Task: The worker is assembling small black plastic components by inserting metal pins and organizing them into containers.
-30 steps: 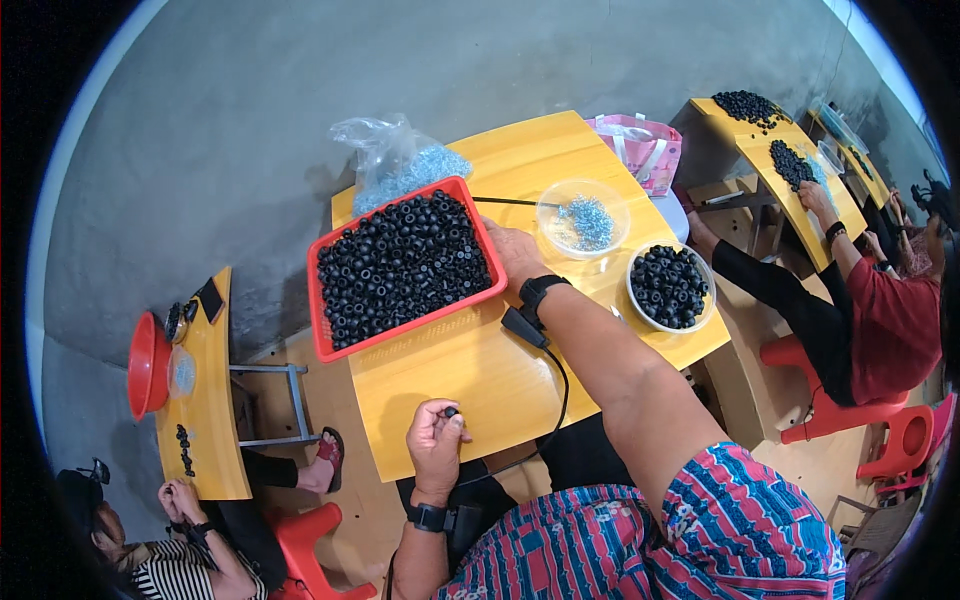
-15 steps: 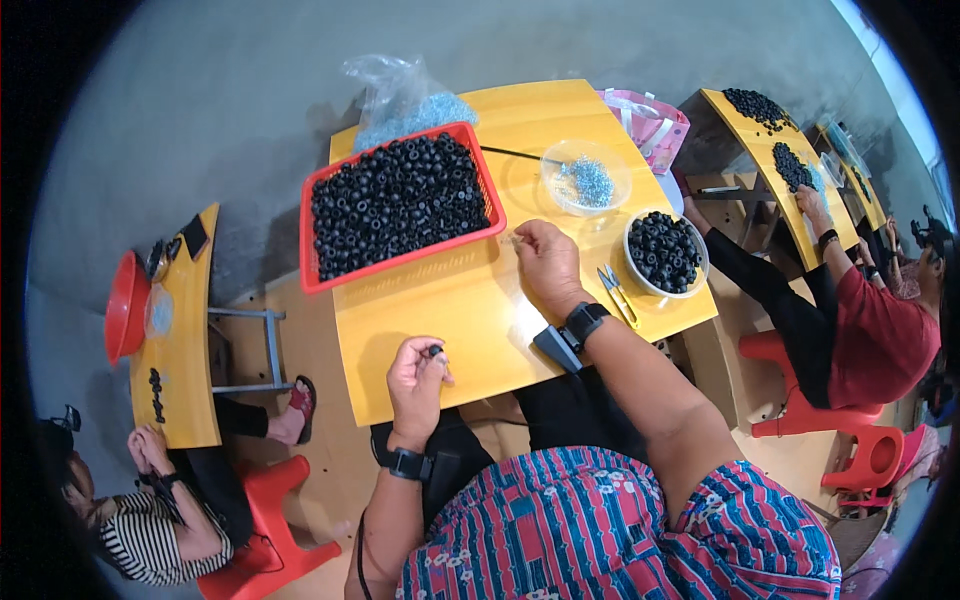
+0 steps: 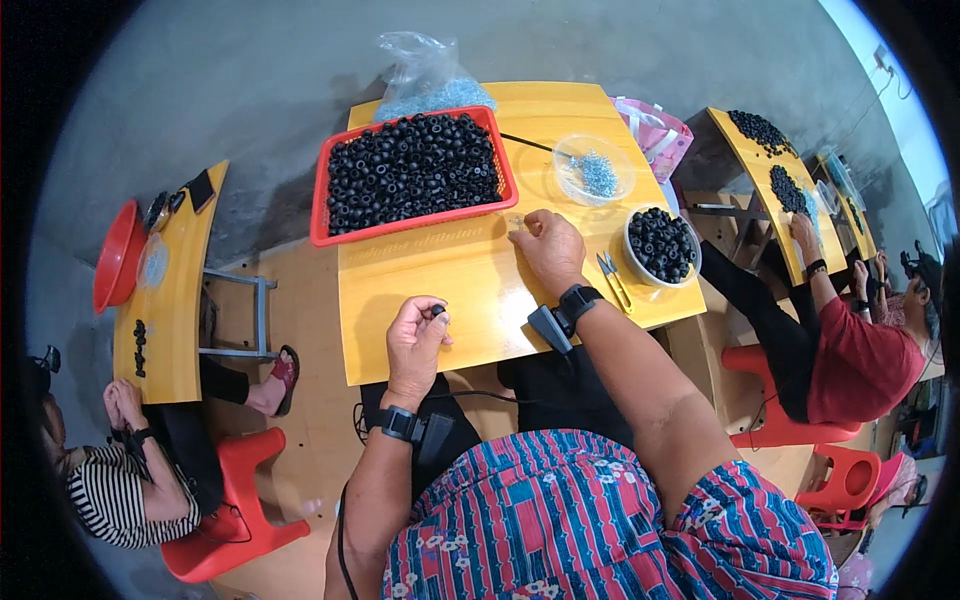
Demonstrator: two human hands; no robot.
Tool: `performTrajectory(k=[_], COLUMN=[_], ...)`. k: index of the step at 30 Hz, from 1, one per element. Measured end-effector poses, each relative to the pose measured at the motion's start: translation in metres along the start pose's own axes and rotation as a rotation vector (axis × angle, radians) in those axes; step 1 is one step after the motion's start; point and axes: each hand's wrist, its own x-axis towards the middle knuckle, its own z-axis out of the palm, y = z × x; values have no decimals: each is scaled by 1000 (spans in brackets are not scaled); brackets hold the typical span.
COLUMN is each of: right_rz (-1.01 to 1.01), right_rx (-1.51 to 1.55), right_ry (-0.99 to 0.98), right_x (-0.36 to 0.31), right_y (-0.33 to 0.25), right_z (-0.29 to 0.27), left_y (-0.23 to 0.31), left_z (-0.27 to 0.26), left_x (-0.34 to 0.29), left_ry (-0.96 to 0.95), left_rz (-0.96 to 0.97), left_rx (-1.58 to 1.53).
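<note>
My left hand [image 3: 410, 345] hovers over the table's near edge, its thumb and fingers pinching a small round black bead-like part [image 3: 438, 311]. Farther right, my right hand [image 3: 553, 252] rests low on the yellow table [image 3: 440, 275] with its fingers curled together. Beside its fingertips lie a few tiny clear pieces [image 3: 516, 221]; whatever the fingers pinch is too small to make out. A red basket [image 3: 415, 221] heaped with black parts [image 3: 410, 170] stands beyond my hands. Right of my right hand are yellow-handled thread snips [image 3: 614, 283] and a white tub [image 3: 664, 282] of black parts.
A clear bowl [image 3: 570, 185] holds small pale-blue pieces [image 3: 596, 175]. Behind the basket sits a plastic bag [image 3: 425, 85] of similar pieces. A pink bag [image 3: 660, 140] is past the table's right side. People work at yellow tables on the left [image 3: 180, 340] and right [image 3: 745, 165].
The whole view has shifted slightly as my head moved. My right hand stays near the tiny clear pieces, its fingertips now lower beside them. My left hand still holds the black part.
</note>
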Motion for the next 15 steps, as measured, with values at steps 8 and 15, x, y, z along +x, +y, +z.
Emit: performTrajectory(k=[8, 15], right_rz=[126, -132], right_rx=[-10, 99], right_ry=[-103, 79], right_x=[4, 7], right_y=[-2, 0], right_z=[-1, 18], left_y=[1, 1], left_z=[0, -1], left_x=[-1, -1], left_ry=[2, -9], left_rz=[2, -6], left_rx=[9, 38])
